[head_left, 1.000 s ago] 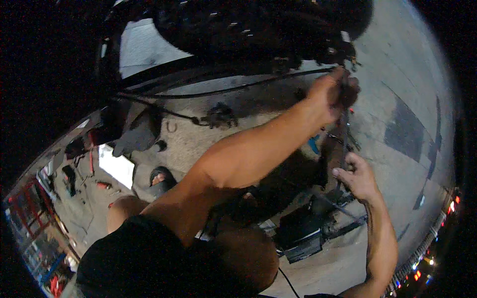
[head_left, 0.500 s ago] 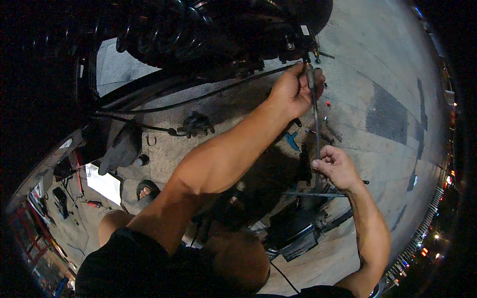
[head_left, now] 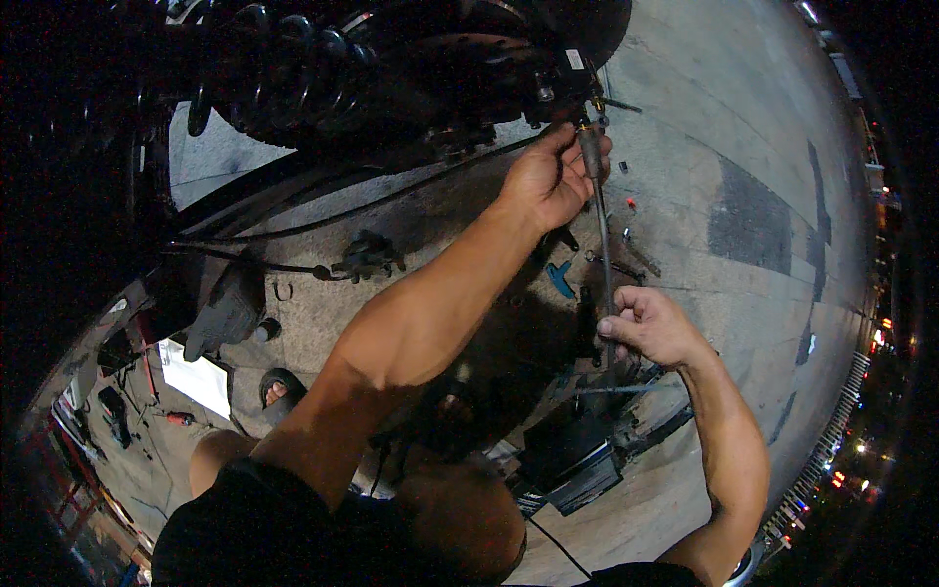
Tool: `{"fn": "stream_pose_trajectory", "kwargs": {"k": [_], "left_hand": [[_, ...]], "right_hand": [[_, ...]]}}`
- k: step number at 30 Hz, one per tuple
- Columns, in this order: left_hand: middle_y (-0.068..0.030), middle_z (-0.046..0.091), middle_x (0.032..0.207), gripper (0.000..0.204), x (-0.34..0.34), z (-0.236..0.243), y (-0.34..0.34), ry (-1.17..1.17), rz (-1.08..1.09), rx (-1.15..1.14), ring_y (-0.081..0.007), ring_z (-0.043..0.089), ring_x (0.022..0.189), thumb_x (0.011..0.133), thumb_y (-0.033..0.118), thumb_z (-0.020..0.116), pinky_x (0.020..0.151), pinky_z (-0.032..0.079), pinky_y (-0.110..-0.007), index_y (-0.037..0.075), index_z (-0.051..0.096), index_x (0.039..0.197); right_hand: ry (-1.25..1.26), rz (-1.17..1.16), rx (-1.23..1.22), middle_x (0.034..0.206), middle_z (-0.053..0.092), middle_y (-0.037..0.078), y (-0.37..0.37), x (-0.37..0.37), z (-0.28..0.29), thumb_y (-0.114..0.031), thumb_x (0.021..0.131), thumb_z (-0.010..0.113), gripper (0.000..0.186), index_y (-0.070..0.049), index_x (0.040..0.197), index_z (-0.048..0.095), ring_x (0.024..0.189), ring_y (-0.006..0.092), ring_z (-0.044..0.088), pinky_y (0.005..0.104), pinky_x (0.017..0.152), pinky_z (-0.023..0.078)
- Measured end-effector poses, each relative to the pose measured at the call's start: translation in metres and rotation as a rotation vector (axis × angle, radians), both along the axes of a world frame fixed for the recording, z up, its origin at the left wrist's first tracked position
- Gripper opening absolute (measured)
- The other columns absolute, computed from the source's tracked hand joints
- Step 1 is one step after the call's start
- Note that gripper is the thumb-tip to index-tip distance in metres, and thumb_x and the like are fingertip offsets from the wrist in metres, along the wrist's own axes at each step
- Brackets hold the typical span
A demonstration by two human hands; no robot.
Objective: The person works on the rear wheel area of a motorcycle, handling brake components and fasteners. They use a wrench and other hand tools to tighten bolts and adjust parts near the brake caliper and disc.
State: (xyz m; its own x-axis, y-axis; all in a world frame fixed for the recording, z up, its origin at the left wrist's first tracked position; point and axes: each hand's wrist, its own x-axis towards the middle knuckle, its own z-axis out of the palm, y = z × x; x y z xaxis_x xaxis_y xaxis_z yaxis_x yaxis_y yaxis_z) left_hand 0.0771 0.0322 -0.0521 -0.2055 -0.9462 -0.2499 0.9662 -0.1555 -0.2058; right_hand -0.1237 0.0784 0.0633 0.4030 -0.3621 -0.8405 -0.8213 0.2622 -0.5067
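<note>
A long, thin metal T-handle wrench (head_left: 603, 230) runs from the vehicle's dark underside parts (head_left: 544, 88) down toward me. My left hand (head_left: 556, 181) curls around its thicker upper sleeve, close below a brass-coloured fitting. Lower down the shaft, my right hand (head_left: 653, 328) is closed in a pinch, thumb and fingers on the rod. Below that hand a blurred crossbar (head_left: 626, 389) shows at the wrench's lower end. What the upper tip sits on is too dark to make out.
Black coil springs (head_left: 293, 54) hang at the upper left. A caliper-like part (head_left: 368, 256) lies on the ground by a black cable. Near the wrench are a teal T-shaped tool (head_left: 559, 280) and a spanner (head_left: 641, 256). A black case (head_left: 577, 465) and white sheet (head_left: 196, 377) lie lower.
The whole scene has shifted slightly left in view. The wrench's crossbar lies at a different angle and looks shorter. Both hands keep their hold on the wrench.
</note>
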Motion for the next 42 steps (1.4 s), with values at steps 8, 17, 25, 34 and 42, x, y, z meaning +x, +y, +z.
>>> {"fn": "stream_pose_trajectory", "kwargs": {"k": [8, 17, 25, 34, 42], "left_hand": [[-0.0168, 0.065, 0.096, 0.032, 0.0, -0.004, -0.001, -0.012, -0.009, -0.037, -0.0265, 0.06, 0.082, 0.097, 0.027, 0.042, 0.079, 0.049, -0.038, -0.001, 0.055, 0.105], [-0.0158, 0.065, 0.094, 0.029, 0.0, -0.001, 0.0, 0.004, 0.01, -0.03, -0.0262, 0.06, 0.078, 0.096, 0.025, 0.042, 0.076, 0.05, -0.038, 0.0, 0.055, 0.103], [-0.0152, 0.064, 0.089, 0.029, -0.001, 0.002, -0.001, 0.024, 0.019, -0.031, -0.0239, 0.059, 0.076, 0.095, 0.026, 0.045, 0.075, 0.05, -0.035, 0.0, 0.055, 0.101], [-0.0147, 0.064, 0.088, 0.028, -0.003, 0.0, -0.002, 0.018, 0.03, -0.071, -0.0238, 0.059, 0.077, 0.092, 0.026, 0.049, 0.076, 0.051, -0.037, 0.0, 0.055, 0.098], [-0.0138, 0.065, 0.092, 0.029, -0.003, -0.008, -0.005, -0.011, 0.014, -0.105, -0.023, 0.06, 0.08, 0.091, 0.027, 0.05, 0.077, 0.05, -0.037, 0.001, 0.056, 0.1]], "right_hand": [[-0.079, -0.033, 0.077, 0.073, 0.065, 0.002, 0.001, -0.003, -0.005, -0.016, 0.089, 0.06, 0.017, -0.004, 0.078, 0.056, 0.058, 0.0092, 0.057, 0.0259, 0.05, 0.044], [-0.095, -0.131, 0.056, 0.073, 0.064, 0.003, 0.004, 0.003, -0.006, -0.016, 0.089, 0.06, 0.015, -0.004, 0.081, 0.055, 0.056, 0.0086, 0.055, 0.025, 0.05, 0.045], [0.029, -0.07, -0.111, 0.066, 0.06, 0.003, 0.009, 0.002, -0.006, -0.015, 0.087, 0.063, 0.017, -0.004, 0.08, 0.052, 0.055, 0.0094, 0.055, 0.0259, 0.049, 0.045], [-0.058, -0.136, -0.041, 0.064, 0.057, 0.001, 0.008, 0.001, -0.006, -0.015, 0.086, 0.064, 0.019, -0.004, 0.078, 0.052, 0.055, 0.0088, 0.055, 0.0258, 0.049, 0.045], [0.028, 0.073, -0.186, 0.067, 0.06, 0.001, -0.007, -0.002, 0.001, -0.014, 0.085, 0.065, 0.015, -0.003, 0.083, 0.056, 0.056, 0.0093, 0.055, 0.0264, 0.048, 0.043]]}}
